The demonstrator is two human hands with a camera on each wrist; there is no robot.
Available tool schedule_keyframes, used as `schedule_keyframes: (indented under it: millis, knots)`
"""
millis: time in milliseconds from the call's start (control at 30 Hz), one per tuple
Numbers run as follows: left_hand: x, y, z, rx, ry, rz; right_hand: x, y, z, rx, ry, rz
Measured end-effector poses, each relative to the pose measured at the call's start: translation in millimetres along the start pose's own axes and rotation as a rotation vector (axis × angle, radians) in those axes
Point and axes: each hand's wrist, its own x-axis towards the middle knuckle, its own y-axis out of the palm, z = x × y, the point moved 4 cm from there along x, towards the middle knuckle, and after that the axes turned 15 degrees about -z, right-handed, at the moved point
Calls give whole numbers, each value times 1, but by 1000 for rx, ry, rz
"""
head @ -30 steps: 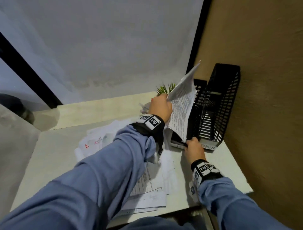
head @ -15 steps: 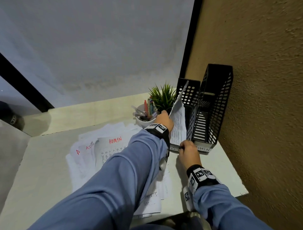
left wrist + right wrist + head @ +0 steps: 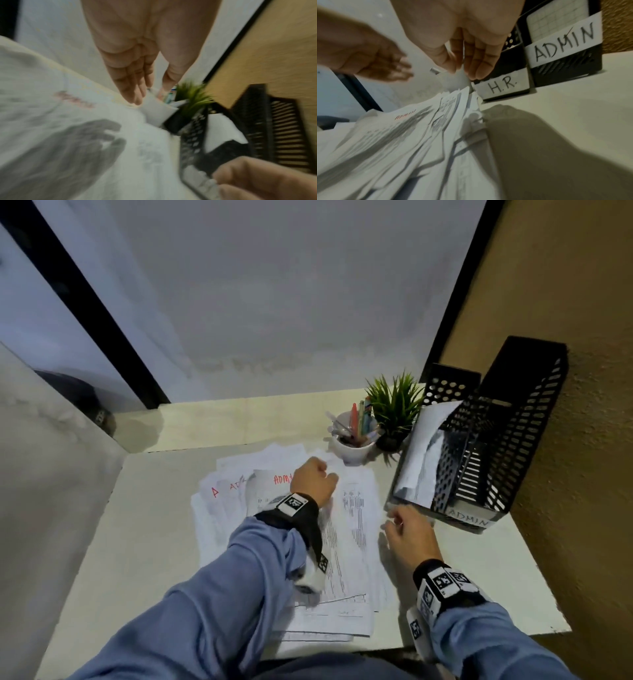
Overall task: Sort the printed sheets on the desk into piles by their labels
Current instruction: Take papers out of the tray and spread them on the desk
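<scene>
Pale desk point(image 3: 144, 542) against a grey wall: loose printed sheets point(image 3: 346, 546) lie heaped mid-desk, several marked ADMIN in red. At the right edge, the H.R. file holder point(image 3: 421, 467) already has paper standing in it; the ADMIN file holder point(image 3: 507, 440) beside it looks empty. The left hand point(image 3: 313, 479) hovers over the heap and the right hand point(image 3: 409, 530) hovers by the holders, both with relaxed fingers, holding nothing. Most sorting seems still ahead.
</scene>
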Motion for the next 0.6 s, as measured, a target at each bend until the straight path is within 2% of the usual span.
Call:
schedule_keyframes:
  millis: [133,267,433,600]
  knots:
    - [-6,-34,102,284,-266,-83,-8,32,10,69,141,84]
    - [-24,-51,154,302,-435,-171,-24,54,28,180,366,123]
    - [-35,-42,177,124,-501,-152,-30,71,41,214,492,120]
    - [-39,-44,186,-40,-410,-230,-24,72,39,196,523,91]
